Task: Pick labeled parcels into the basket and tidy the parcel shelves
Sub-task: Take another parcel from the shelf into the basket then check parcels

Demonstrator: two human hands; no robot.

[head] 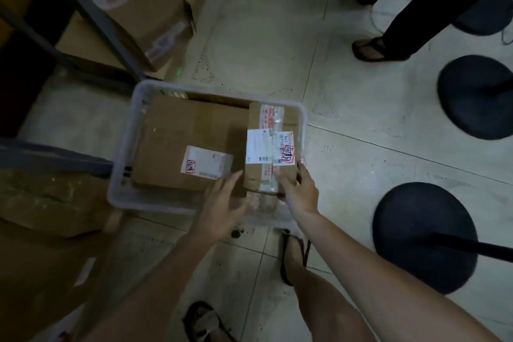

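Note:
A clear plastic basket (126,147) stands on the tiled floor in front of me. Inside lies a large flat cardboard parcel (177,136) with a white label. A smaller taped cardboard parcel (273,122) with a white label and a red-marked sticker sits in the basket's right side. My right hand (298,189) grips the near end of this smaller parcel. My left hand (222,208) hovers over the basket's near rim with its fingers spread, just left of the small parcel and holding nothing.
A metal shelf frame (91,14) with cardboard boxes (144,16) stands at the upper left. More boxes (47,211) lie at the left. Two round black stand bases (424,236) sit to the right. Another person's legs (402,8) stand at the top right. My sandalled feet (294,253) are below the basket.

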